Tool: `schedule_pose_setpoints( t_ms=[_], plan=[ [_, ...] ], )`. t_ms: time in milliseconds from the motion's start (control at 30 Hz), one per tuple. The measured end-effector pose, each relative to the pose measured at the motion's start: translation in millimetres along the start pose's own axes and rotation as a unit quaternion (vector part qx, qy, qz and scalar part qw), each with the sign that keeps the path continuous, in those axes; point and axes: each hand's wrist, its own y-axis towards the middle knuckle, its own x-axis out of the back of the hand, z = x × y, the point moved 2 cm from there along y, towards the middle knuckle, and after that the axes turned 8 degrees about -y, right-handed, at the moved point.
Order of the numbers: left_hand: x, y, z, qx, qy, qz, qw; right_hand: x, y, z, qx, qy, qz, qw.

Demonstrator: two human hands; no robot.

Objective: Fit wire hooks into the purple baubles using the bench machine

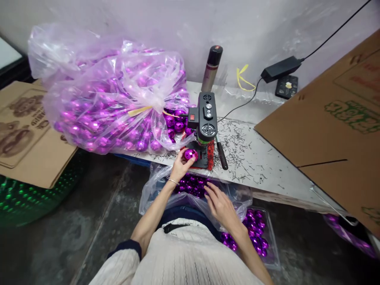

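Mirror-faceted ball [190, 154]: glossy magenta-purple, by the near left of the black lever machine [207, 114]. Left hand [179, 167] pinching it between thumb and fingers. Right hand [219, 202] relaxed, fingers loosely spread over bagged purple balls [191, 185]; can't tell if touching.

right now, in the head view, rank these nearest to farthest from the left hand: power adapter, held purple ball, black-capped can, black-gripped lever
From the left hand:
1. Held purple ball: in its grasp.
2. Black-gripped lever: to the right, beside the black machine.
3. Black-capped can: behind the machine.
4. Power adapter: far back, right.
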Motion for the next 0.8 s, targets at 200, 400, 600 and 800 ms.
schedule_pose_setpoints(
  t_ms=[200, 400, 600, 800],
  plan=[
    [-6.9, 16, -11, -0.111, 0.205, 0.026, 0.972, -9, -11, 6, -0.011, 0.016, 0.012, 1.000],
    [-13.2, 26, -17, -0.150, 0.244, 0.070, 0.956, -3, -10, -8, -0.046, 0.028, 0.006, 0.999],
    [-11.4, 22, -19, -0.158, 0.259, 0.089, 0.949, 7, -4, -17, -0.040, -0.001, -0.012, 0.999],
    [-0.5, 32, -13, -0.107, 0.187, 0.062, 0.975, 9, -3, -15, -0.025, -0.017, -0.009, 0.999]
  ],
)
